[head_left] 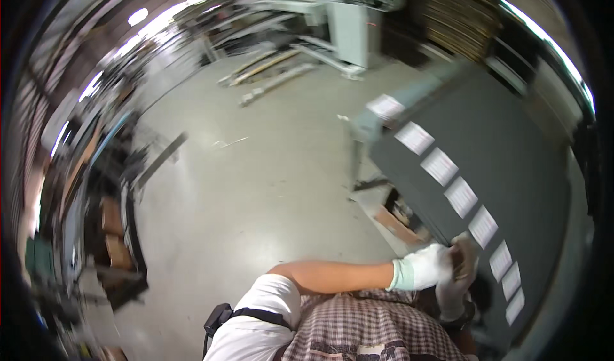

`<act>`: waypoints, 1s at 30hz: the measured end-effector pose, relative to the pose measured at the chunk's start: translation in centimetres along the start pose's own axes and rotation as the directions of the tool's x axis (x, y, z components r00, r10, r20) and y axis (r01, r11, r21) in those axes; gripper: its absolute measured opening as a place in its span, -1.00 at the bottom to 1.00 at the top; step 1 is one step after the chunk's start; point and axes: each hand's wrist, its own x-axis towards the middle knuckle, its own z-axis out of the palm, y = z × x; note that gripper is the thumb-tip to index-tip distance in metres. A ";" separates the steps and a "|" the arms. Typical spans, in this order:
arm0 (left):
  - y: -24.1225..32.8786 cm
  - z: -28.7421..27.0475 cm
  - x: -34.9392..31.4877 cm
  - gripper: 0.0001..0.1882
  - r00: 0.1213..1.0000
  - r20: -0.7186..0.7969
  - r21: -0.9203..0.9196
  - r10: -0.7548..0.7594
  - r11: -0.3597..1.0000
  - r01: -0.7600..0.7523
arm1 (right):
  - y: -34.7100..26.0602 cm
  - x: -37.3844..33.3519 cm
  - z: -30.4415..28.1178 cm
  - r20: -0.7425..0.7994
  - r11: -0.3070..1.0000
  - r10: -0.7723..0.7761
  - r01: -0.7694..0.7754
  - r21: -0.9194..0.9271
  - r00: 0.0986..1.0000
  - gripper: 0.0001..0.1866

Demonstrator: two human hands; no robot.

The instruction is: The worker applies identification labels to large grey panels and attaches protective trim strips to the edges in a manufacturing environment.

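My left hand [425, 267], in a white glove with a mint cuff, reaches across my body to the right. It meets my right hand [457, 283], also gloved and greyer, at the near edge of a dark grey table [511, 150]. The fingers of both hands look curled together, blurred by motion. A brownish patch shows between them; whether it is a held thing or stained glove I cannot make out. Close beyond the hands, a row of white printed slips runs along the tabletop, the nearest being a slip [483, 226].
Under the table edge sits an open cardboard box [398, 219]. To the left stands a dark rack [131, 233] with brown boxes. Long bars [275, 82] lie on the floor ahead, beside a white machine cabinet [348, 34]. Stacked brown sheets [460, 18] stand at the back right.
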 end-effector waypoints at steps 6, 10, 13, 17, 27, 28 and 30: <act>-11.1 -14.1 -11.2 -0.81 0.910 -0.391 0.080 -0.139 0.980 0.185 | -0.6 5.5 21.2 0.548 0.828 0.076 -0.359 0.431 0.833 -0.53; -22.6 -21.3 -21.9 -0.69 0.895 -0.445 0.599 -0.027 0.735 0.319 | -1.8 9.0 36.3 0.738 0.845 -0.150 -0.302 0.442 0.658 -0.63; -27.4 -26.4 -32.1 -0.69 0.697 -0.570 0.400 -0.436 0.593 0.698 | -5.7 11.8 47.5 0.780 0.839 -0.355 -0.192 0.509 0.515 -0.71; -28.1 -27.2 -44.2 -0.65 0.363 -0.629 0.099 -0.688 0.392 0.915 | -14.1 12.5 59.4 0.819 0.749 -0.551 -0.340 0.569 0.159 -0.70; -35.6 -29.8 -64.9 -0.53 -0.234 -0.476 -0.838 -0.848 0.355 0.414 | -28.3 9.3 89.1 0.476 0.621 -0.761 -0.279 0.733 -0.442 -0.64; -36.7 -32.9 -67.2 -0.51 -0.201 -0.471 -0.813 -0.859 0.335 0.476 | -29.2 9.3 91.8 0.485 0.631 -0.750 -0.266 0.728 -0.451 -0.64; -39.1 -39.0 -71.2 -0.50 -0.190 -0.637 -0.659 -0.747 0.401 0.636 | -32.0 9.9 96.2 0.604 0.747 -0.664 -0.346 0.568 -0.441 -0.65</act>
